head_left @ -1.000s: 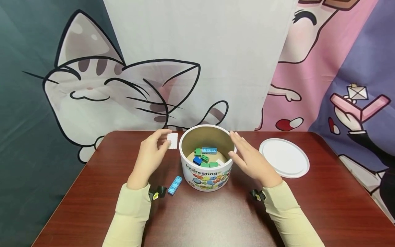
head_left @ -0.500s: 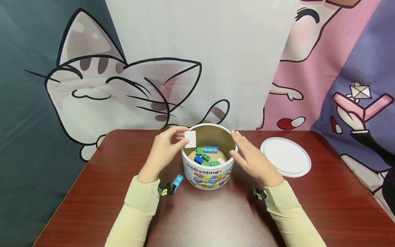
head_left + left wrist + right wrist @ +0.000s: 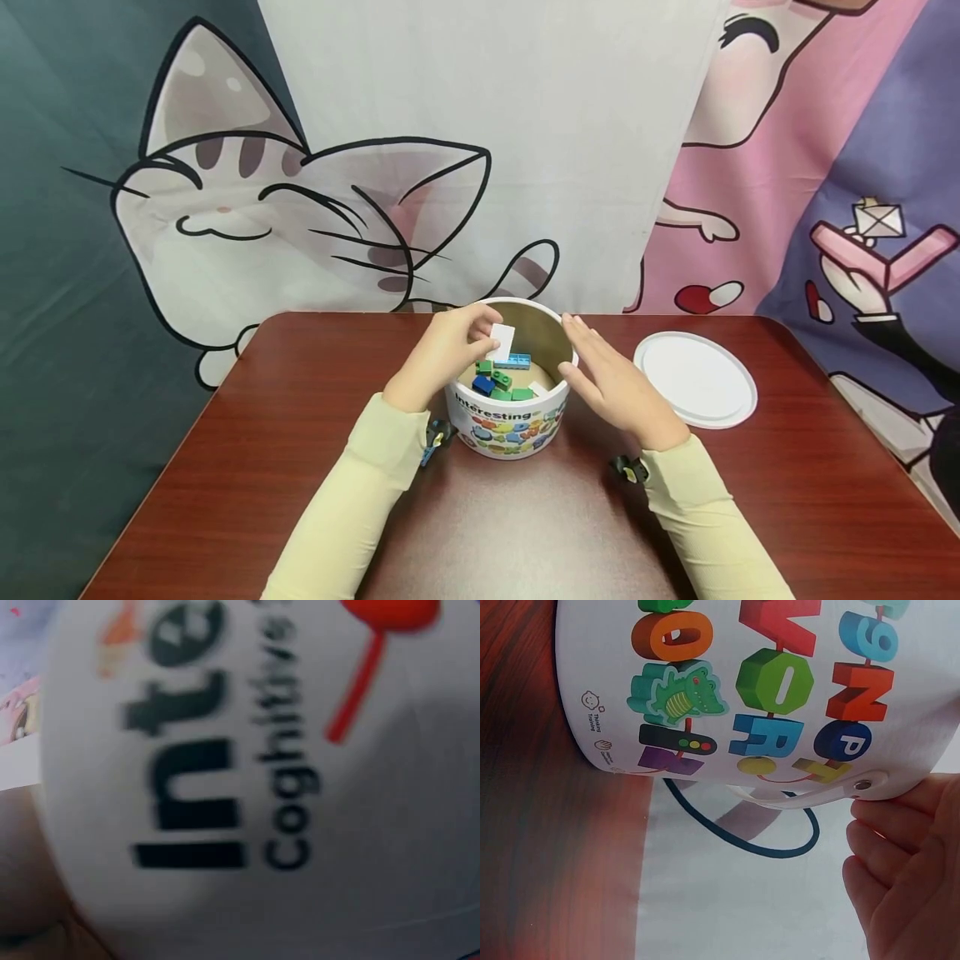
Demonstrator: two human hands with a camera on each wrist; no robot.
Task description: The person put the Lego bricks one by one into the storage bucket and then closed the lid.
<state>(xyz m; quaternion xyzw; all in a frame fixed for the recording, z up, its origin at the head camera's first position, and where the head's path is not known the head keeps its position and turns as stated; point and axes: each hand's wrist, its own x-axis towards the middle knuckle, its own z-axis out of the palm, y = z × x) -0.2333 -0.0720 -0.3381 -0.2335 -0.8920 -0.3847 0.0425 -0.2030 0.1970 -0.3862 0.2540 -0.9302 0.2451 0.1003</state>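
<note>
My left hand point(image 3: 441, 354) pinches a flat white square piece point(image 3: 502, 339) between thumb and fingers, over the mouth of a round white bucket point(image 3: 510, 435) printed with "Interesting". Green bricks point(image 3: 501, 380), a dark blue brick point(image 3: 483, 385), a light blue brick point(image 3: 516, 362) and a white piece point(image 3: 537, 389) lie on the bucket's floor. With straight fingers, my right hand point(image 3: 618, 392) touches the bucket's right side at the rim. In the right wrist view, its fingers point(image 3: 889, 859) meet the printed wall beside a white handle point(image 3: 802, 801). The left wrist view is mostly blurred bucket wall.
A round white lid point(image 3: 696, 380) lies on the brown table point(image 3: 240, 467) to the right. Another light blue brick point(image 3: 427, 456) is mostly hidden behind the left wrist's camera point(image 3: 438, 433). Cartoon-printed cloths point(image 3: 570, 150) hang behind the table.
My left hand has carried the white square piece rightward from beside the bucket to over its opening. The left wrist now covers most of the loose light blue brick. My right hand stays put.
</note>
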